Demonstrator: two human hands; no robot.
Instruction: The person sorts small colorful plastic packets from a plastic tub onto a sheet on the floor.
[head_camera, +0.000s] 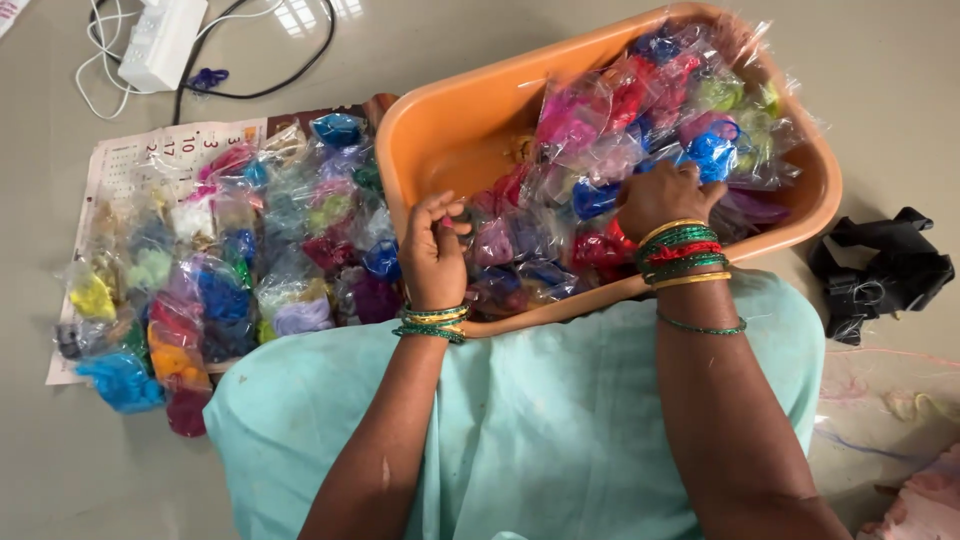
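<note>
While the left hand (432, 250) pinches a small packet at the orange tub's (450, 120) near rim, the right hand (665, 195) sits deeper, fingers closed in the packets (640, 110) heaped just beyond.

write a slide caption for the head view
Both hands, left and right, sort clear packets of coloured thread in an orange tub.

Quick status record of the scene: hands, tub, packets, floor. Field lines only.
left hand: fingers pinched, over packets at the tub's near rim
right hand: pressed onto packets inside the tub
orange tub: tilted on the lap, holds clear packets of coloured thread
sorted packets: spread in rows on a paper sheet
floor: white power strip with cables, black cloth
</note>
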